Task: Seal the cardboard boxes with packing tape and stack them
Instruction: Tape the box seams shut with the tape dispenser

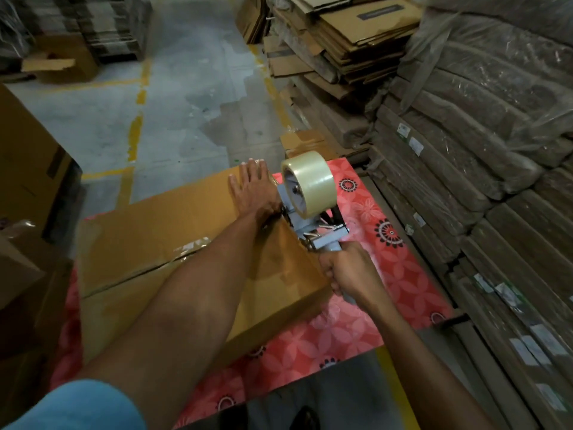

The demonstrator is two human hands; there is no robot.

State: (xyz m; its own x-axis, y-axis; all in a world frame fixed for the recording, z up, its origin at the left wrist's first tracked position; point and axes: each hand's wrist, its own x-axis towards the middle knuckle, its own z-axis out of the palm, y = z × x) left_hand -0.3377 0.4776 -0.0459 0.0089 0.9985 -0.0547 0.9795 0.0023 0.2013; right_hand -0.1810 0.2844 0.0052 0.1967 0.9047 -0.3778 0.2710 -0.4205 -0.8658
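Forearms reach out from a blue sleeve at the near left, over a red flowered mat spread on the ground. On the mat lies the cardboard box, broad and low, its centre seam running left to right. The right hand is wrapped tight round the handle of the tape dispenser, whose nose sits at the box's right edge with the clear tape roll standing above it. Farther on, the left hand lies flat with straight fingers, pressing the top down near the far right corner and gripping nothing. A glint along the seam may be tape already laid, though the dim light leaves that unsure. The box looks light and fairly stiff, but the flaps would likely give if pressed mid-panel, so it is best held down close to the seam, and lifted for stacking by two opposite bottom edges. Tape this glossy clings to itself, so the strip wants tension. Room is tight on the right, where plastic-wrapped bundles rise like a wall just beside the mat; more brown boxes crowd the left. Beyond the box, the concrete floor with yellow lines lies open, and flattened cartons are heaped at the far right.
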